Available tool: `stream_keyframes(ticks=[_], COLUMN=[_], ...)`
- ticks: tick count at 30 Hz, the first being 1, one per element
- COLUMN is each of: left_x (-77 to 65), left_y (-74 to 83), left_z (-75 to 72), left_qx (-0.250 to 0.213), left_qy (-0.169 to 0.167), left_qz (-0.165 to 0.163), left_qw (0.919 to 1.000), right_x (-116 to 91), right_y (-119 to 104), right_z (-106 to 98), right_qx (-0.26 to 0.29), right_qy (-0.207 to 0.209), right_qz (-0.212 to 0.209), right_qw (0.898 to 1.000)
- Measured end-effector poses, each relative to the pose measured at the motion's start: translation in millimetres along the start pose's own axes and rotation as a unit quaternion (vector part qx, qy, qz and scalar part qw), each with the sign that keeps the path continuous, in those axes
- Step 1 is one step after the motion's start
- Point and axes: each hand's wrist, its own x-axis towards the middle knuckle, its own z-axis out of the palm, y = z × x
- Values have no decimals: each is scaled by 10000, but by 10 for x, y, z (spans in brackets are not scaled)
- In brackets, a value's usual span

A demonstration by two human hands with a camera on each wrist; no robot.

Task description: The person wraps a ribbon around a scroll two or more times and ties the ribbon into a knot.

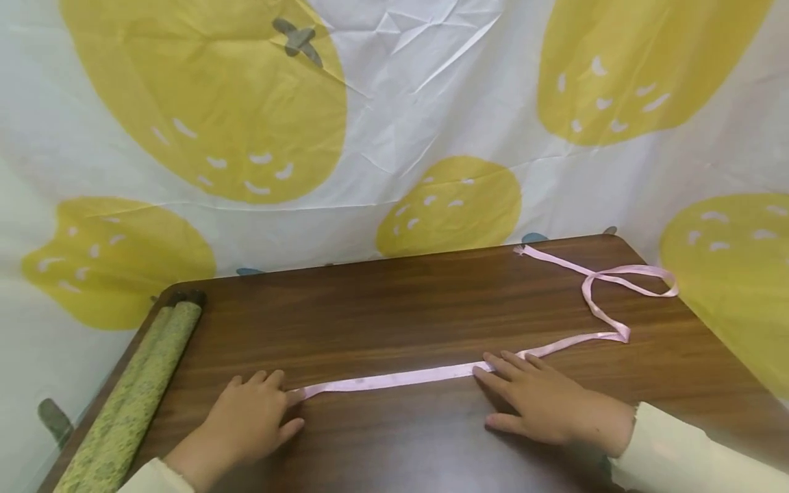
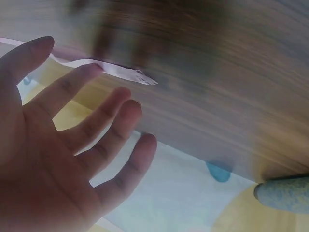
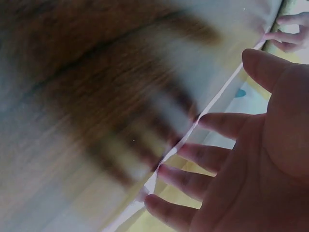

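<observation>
A pink ribbon (image 1: 401, 378) runs across the brown table, straight between the two hands. My left hand (image 1: 249, 418) has its fingers spread, and the index fingertip touches the ribbon near its left end. In the left wrist view the frayed ribbon end (image 2: 130, 74) lies beyond that fingertip. My right hand (image 1: 542, 400) lies with fingers extended and their tips on the ribbon; the thumb is apart from it. The right wrist view shows several fingertips along the ribbon (image 3: 219, 94). Past the right hand, the ribbon bends and loops towards the far right, its other end near the back edge.
Two rolls wrapped in yellow-green patterned material (image 1: 144, 394) lie along the left edge of the wooden table (image 1: 370, 308). A white cloth with yellow fruit prints (image 1: 431, 103) hangs behind the table and at its sides. The tabletop is glossy and reflects the hands.
</observation>
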Motion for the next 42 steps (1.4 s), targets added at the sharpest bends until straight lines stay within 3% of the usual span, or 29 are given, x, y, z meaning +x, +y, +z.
stream_keyframes(ticks=[5,13,22,31,37,42], left_x=[-65,-199,-313,-397,-430,-423], left_y=[-81,-259,-563,-815,-877,-990], left_z=[1,-3,16,59,21,4], left_qx=[49,-308,-891,-1148,-1073,-1071], left_qy=[-121,-168,-899,-1126,-1103,-398], left_qz=[-59,-346,-741,-708,-703,-765], left_qw=[9999,9988,9892,9844,9856,9905], right_x=[-85,-174,-230,-295,-304,-291], right_y=[-67,-145,-210,-239,-234,-258], right_z=[2,11,-6,-1,5,-2], right_qx=[-152,-343,-400,-369,-411,-538], right_qy=[107,309,195,123,179,259], right_qz=[-45,-234,-246,-247,-251,-281], right_qw=[9998,9987,9987,9989,9987,9978])
